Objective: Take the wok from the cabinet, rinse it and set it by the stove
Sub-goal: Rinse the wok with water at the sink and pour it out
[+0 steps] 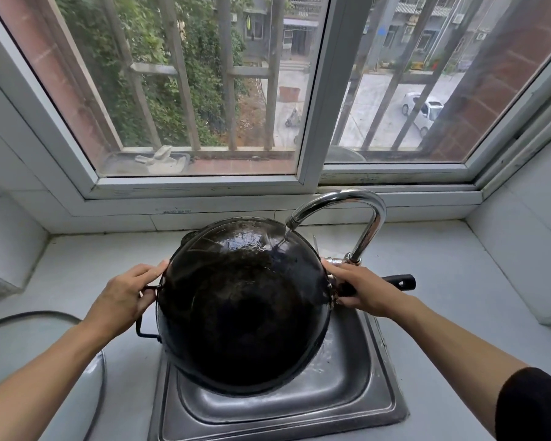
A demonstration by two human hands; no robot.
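Observation:
A black wok (242, 307) is held bottom up and tilted over the steel sink (347, 386). Its dark outer surface faces me and is wet near the far rim. Water runs from the curved chrome faucet (360, 214) onto that far side. My left hand (124, 297) grips the wok's rim by the small loop handle on the left. My right hand (366, 291) is closed around the base of the long black handle, whose end sticks out to the right.
The pale countertop (452, 281) surrounds the sink, with tiled walls on both sides. A round glass lid (45, 345) with a dark rim lies at the left. A barred window (204, 90) spans the back above the sill.

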